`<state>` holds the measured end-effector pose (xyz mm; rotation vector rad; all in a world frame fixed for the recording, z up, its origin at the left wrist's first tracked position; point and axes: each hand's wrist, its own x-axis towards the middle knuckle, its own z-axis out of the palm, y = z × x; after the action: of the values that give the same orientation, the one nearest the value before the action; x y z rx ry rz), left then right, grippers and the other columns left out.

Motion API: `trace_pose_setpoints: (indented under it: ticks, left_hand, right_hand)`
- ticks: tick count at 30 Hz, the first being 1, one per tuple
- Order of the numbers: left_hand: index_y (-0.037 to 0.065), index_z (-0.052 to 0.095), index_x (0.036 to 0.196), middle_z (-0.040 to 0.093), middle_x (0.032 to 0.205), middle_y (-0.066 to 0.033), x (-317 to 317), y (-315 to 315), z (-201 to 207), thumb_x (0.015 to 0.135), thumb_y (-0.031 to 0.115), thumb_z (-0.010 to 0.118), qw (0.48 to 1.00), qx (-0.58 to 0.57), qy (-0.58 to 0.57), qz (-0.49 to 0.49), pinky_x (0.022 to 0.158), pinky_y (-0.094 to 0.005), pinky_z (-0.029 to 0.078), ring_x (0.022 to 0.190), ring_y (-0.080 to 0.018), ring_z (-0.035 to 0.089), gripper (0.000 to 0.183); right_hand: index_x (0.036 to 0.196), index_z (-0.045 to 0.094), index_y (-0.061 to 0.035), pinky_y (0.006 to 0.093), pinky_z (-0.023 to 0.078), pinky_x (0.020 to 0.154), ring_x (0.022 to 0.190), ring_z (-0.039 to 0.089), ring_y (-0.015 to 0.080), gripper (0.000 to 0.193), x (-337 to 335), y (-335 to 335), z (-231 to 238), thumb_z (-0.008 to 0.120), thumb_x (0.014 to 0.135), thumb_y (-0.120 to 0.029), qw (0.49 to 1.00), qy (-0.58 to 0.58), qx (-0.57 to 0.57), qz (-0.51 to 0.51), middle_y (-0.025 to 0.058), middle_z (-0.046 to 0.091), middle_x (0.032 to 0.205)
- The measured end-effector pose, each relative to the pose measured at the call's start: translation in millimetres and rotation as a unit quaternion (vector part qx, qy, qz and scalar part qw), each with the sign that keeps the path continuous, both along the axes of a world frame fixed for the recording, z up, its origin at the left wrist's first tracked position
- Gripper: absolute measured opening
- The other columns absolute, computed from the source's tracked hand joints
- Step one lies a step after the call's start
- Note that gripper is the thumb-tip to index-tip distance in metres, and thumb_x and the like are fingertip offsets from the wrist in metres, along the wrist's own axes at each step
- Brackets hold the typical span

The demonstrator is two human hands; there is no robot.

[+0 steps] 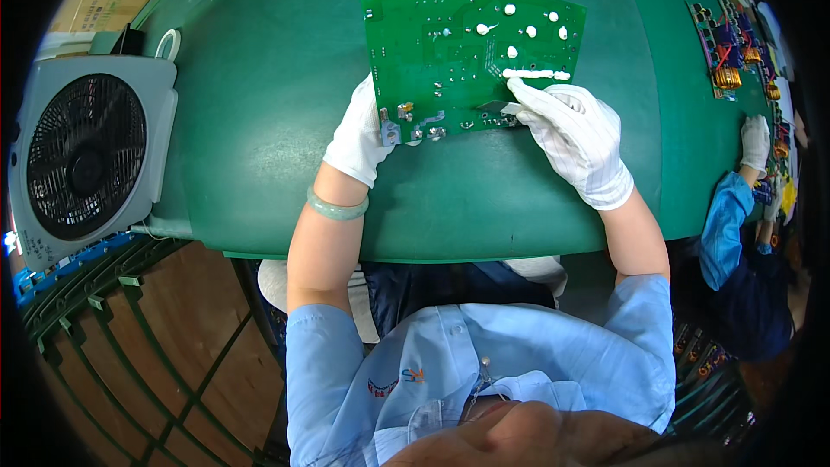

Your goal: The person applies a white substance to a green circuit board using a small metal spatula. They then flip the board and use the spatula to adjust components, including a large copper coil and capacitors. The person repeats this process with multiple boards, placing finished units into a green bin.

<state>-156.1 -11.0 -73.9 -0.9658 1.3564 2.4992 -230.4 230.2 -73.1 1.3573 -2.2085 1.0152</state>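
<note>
A green circuit board (415, 69) is held up over the table, its face dotted with white blobs (482, 29) and a white strip (536, 74) at the right. My left hand (356, 134), in a white glove, grips the board by its lower left edge; most of its fingers are hidden behind it. Over the board's lower right part, my right hand (572, 134), gloved too, is closed on a small flat grey blade-like piece (499, 107). That piece lies close against the board; whether it touches cannot be made out. Solder joints and metal parts (405, 111) show along the lower edge.
The green table mat (259, 121) spreads beneath. A grey box fan (86, 156) stands at the left, near a cardboard box (104, 4). At the right, boards with copper coils (726, 47) line the table, beside a co-worker's gloved hand (755, 143) and blue sleeve (724, 225).
</note>
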Motion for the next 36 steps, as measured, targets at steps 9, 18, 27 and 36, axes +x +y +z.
trace_pose_setpoints:
  ticks: [9,18,27,36]
  left_hand:
    - [0.005,0.055,0.124,0.065,0.113,-0.0113,3.3,-2.8,-7.3,0.099,0.036,0.049,0.999,0.011,0.05,-0.02,0.076,-0.0371,0.06,0.097,-0.023,0.067,0.04]
    - [0.006,0.057,0.121,0.065,0.112,-0.0111,6.5,9.5,19.8,0.099,0.033,0.046,0.995,0.058,0.002,0.087,0.073,-0.0392,0.058,0.094,-0.0248,0.067,0.036]
    - [0.009,0.055,0.126,0.065,0.114,-0.0111,0.4,-13.0,-21.7,0.101,0.041,0.034,0.975,0.182,0.123,-0.029,0.057,-0.0359,0.054,0.094,-0.025,0.068,0.045]
    - [0.008,0.053,0.131,0.063,0.123,-0.0137,0.2,-20.3,-26.4,0.101,0.034,0.036,0.938,0.282,0.181,-0.09,0.066,-0.0361,0.059,0.104,-0.0273,0.066,0.043]
  right_hand:
    - [0.114,0.064,-0.0011,0.0249,0.053,0.068,0.073,0.064,0.0147,0.026,-2.2,8.6,-2.9,0.065,0.09,-0.011,0.985,-0.138,-0.091,-0.044,0.0096,0.069,0.091]
    - [0.125,0.054,0.0,0.0202,0.04,0.05,0.056,0.049,0.0058,0.035,-25.9,19.6,3.4,0.061,0.095,-0.018,0.799,-0.502,-0.287,-0.165,0.0022,0.058,0.078]
    - [0.125,0.056,0.0014,0.0212,0.043,0.057,0.071,0.057,0.0066,0.037,-21.2,25.6,-6.8,0.061,0.095,-0.018,0.745,-0.626,-0.217,-0.077,0.0013,0.065,0.095]
    - [0.124,0.056,0.0011,0.0213,0.042,0.058,0.071,0.057,0.0068,0.035,-25.7,25.8,-14.4,0.061,0.095,-0.019,0.762,-0.605,-0.22,-0.071,0.0017,0.064,0.094]
